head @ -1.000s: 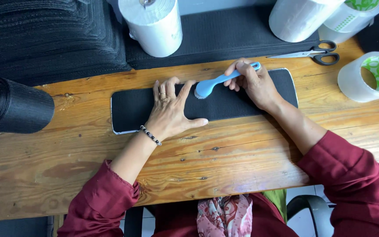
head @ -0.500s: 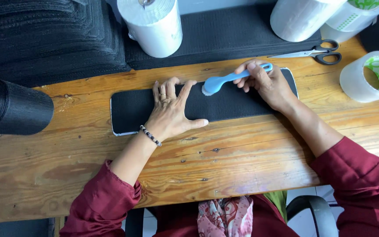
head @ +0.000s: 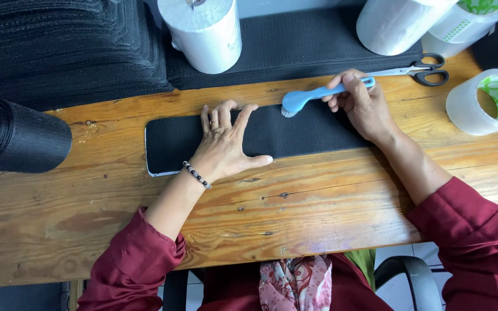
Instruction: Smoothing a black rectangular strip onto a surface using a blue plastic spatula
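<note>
A long black fabric strip [head: 174, 144] with rounded ends lies flat on the wooden table [head: 295, 207]. My left hand [head: 226, 144] presses flat on its middle, fingers spread, a ring and a beaded bracelet on it. My right hand [head: 361, 103] grips the handle of a light blue brush [head: 306, 98]. The brush head touches the strip's far edge, right of my left fingers.
A black fabric roll [head: 15, 135] lies at the left and a stack of black fabric [head: 59, 52] behind it. White rolls [head: 203, 31] [head: 396, 23] stand at the back. Scissors [head: 419, 72] and clear tape rolls [head: 485, 101] sit at the right.
My right hand has drawn the blue brush to the right along the strip's far edge. My left hand has stayed pressed on the strip.
</note>
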